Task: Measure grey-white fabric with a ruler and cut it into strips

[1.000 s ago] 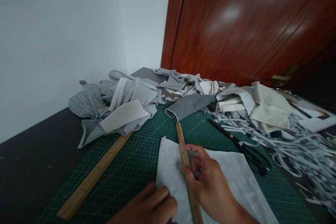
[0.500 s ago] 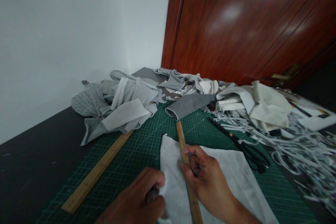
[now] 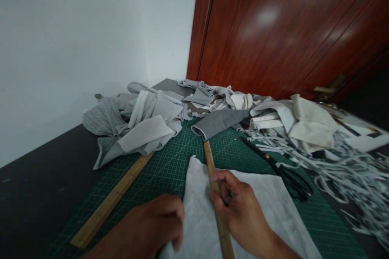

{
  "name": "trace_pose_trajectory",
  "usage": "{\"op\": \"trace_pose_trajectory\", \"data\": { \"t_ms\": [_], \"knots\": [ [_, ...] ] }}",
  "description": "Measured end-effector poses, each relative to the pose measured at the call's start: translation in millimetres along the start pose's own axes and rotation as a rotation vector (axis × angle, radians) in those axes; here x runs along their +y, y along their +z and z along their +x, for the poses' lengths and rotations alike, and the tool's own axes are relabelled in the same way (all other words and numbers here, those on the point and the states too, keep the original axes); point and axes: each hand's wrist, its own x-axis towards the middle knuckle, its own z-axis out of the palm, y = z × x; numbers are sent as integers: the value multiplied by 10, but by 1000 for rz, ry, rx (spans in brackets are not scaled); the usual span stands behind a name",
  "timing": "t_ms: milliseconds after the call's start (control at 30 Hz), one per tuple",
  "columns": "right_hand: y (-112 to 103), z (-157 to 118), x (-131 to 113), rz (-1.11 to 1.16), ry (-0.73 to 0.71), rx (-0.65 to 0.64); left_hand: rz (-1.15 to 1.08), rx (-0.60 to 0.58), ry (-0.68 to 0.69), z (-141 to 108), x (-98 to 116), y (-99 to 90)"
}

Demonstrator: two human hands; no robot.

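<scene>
A piece of white cloth [image 3: 261,198] lies flat on a green cutting mat [image 3: 170,174]. Across it runs a wooden ruler [image 3: 209,158]. My right hand [image 3: 243,210] is closed on the ruler, thumb and fingers at its two edges, with the ruler pressed on the cloth. At the cloth's lower left edge, my left hand [image 3: 152,222] is curled, its fingers partly blurred and seemingly pinching that edge. Black-handled scissors [image 3: 273,164] lie to the right of the cloth.
A second wooden ruler [image 3: 112,200] lies at left, its far end under a pile of grey fabric [image 3: 146,121]. Behind sits a folded dark grey cloth [image 3: 220,123]. At right are cream fabric pieces [image 3: 313,125] and tangled white strips [image 3: 349,178]. A wall and wooden door [image 3: 273,28] border the table.
My left hand has moved left and slightly down, and the cloth's lower left edge is drawn out with it. My right hand and the ruler have stayed in place.
</scene>
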Motion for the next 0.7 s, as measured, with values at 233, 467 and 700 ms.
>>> {"op": "trace_pose_trajectory", "data": {
  "t_ms": [233, 467, 700],
  "knots": [
    [4, -1, -10, 25, 4, 3, 310, 191, -118, 406, 165, -91],
    [4, 9, -7, 16, -16, 21, 255, -10, -439, 749, -191, -75],
    [18, 16, 23, 12, -57, 17, -72, 53, -421, 869, -280, -83]
  ]
}}
